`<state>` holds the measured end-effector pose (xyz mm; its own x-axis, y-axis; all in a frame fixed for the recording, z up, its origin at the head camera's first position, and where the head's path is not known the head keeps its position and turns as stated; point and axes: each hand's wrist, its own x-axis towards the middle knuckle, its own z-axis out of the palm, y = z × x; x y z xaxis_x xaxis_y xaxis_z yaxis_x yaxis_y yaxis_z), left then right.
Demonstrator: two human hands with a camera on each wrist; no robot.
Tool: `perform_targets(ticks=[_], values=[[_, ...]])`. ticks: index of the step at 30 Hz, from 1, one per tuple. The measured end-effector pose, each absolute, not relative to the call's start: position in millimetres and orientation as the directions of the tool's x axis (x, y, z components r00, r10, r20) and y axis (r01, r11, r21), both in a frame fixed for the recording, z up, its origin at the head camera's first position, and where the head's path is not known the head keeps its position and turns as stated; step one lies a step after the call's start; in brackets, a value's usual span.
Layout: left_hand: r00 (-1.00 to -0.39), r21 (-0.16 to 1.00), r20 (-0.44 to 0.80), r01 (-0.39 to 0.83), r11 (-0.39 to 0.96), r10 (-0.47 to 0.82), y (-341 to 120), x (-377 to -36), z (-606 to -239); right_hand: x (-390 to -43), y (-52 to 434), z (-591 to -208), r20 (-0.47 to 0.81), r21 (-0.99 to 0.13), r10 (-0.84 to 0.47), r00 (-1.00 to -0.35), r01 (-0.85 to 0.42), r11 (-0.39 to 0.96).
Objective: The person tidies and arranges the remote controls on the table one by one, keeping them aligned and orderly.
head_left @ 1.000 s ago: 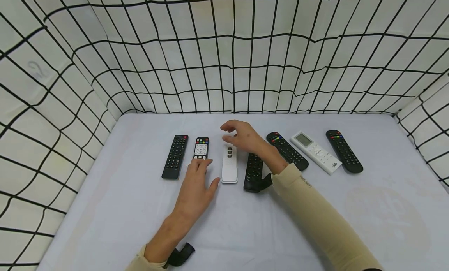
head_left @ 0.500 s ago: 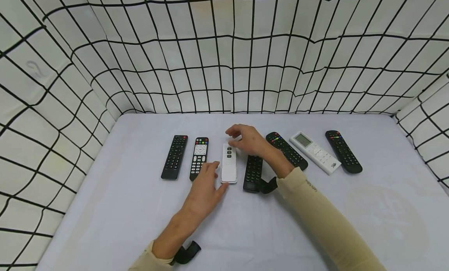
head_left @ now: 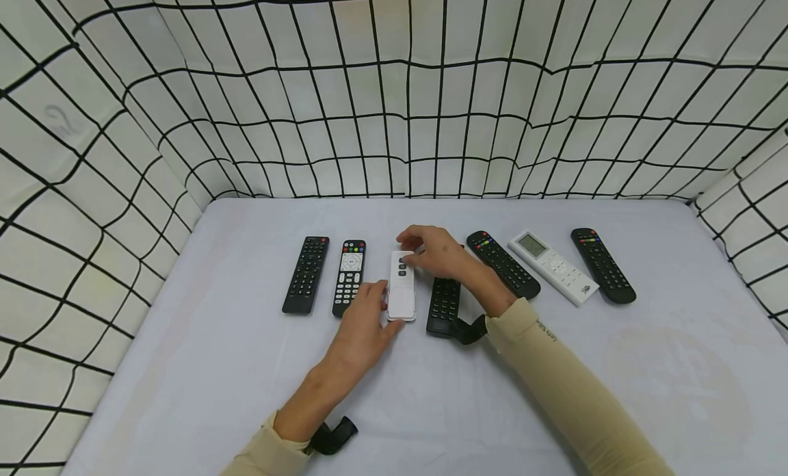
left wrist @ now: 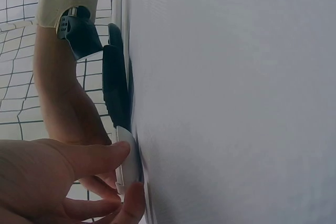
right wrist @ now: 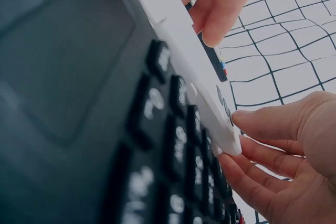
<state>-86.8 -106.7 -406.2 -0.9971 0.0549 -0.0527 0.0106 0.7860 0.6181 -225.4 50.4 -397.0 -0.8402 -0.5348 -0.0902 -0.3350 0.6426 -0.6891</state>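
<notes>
The white remote (head_left: 402,291) lies on the tabletop (head_left: 431,407) between two black remotes. Both hands have closed in on it since a second ago: the left hand (head_left: 363,322) pinches its near end, and the right hand (head_left: 434,250) holds its far end, so a two-handed grip looks set.

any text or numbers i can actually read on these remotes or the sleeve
None can be read.
Right sleeve: small dark print, too blurred.
White display remote: screen and bottom logo too small.
White remote held at both ends, and the black remotes' keys: markings illegible.
</notes>
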Motion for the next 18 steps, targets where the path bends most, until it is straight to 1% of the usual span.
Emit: perform_targets(ticks=[18], values=[[-0.998, 0.701, -0.04, 0.008, 0.713, 0.05, -111.8, -86.9, -407.0, -224.1, 45.9, -396.8, -0.091, -0.7, -0.505, -0.859, -0.306, 0.646]])
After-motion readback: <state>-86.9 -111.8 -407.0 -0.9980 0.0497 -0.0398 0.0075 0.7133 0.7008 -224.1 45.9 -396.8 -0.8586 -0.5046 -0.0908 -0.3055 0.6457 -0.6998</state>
